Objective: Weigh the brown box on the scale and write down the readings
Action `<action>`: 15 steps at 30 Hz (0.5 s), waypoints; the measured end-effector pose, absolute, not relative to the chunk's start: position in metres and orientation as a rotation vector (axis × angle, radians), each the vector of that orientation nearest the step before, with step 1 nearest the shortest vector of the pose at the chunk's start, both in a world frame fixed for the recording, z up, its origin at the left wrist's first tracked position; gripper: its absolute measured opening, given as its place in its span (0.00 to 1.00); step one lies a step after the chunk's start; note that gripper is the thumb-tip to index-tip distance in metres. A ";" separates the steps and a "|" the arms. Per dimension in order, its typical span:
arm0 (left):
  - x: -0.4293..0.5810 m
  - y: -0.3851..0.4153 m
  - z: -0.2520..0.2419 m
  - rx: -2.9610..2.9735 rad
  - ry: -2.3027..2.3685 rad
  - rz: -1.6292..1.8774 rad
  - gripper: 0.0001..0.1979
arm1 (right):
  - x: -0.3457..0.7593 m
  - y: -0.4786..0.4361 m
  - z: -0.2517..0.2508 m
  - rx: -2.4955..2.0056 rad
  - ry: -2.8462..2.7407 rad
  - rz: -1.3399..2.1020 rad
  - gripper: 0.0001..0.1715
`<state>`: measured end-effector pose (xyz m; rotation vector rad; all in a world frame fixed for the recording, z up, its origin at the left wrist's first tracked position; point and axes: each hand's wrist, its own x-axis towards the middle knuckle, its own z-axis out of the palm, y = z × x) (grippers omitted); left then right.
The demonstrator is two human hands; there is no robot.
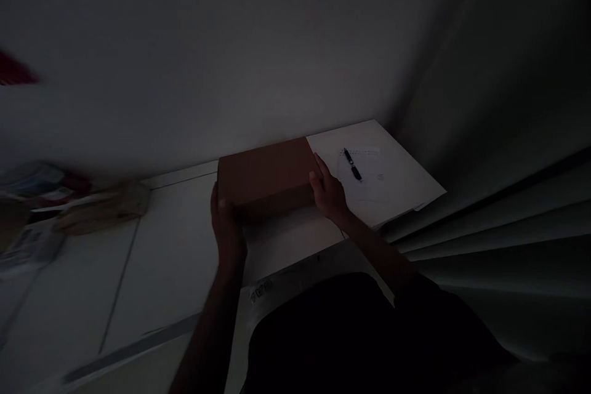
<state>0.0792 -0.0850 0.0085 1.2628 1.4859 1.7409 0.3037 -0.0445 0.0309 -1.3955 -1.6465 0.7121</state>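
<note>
A plain brown cardboard box (268,171) is between my two hands, close to the wall at the back of a white surface. My left hand (226,221) grips its left end, thumb on the near edge and fingers along the side. At the opposite end, my right hand (329,191) presses on the box with its thumb towards the front corner. Shadow hides the underside, so I cannot tell whether the box rests on the surface or is slightly raised. Just right of my right hand lies a sheet of paper (369,172) with a black pen (353,164) on it.
The white tabletop (170,246) runs along a grey wall (258,43). Blurred items, including a brown paper-like bag (104,209), sit at the far left. Dark hanging folds, like a curtain (498,221), border the right side. The scene is very dim.
</note>
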 end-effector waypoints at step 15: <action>0.083 -0.086 0.008 1.157 1.511 1.802 0.29 | 0.307 -0.046 0.034 -1.383 -1.674 0.689 0.39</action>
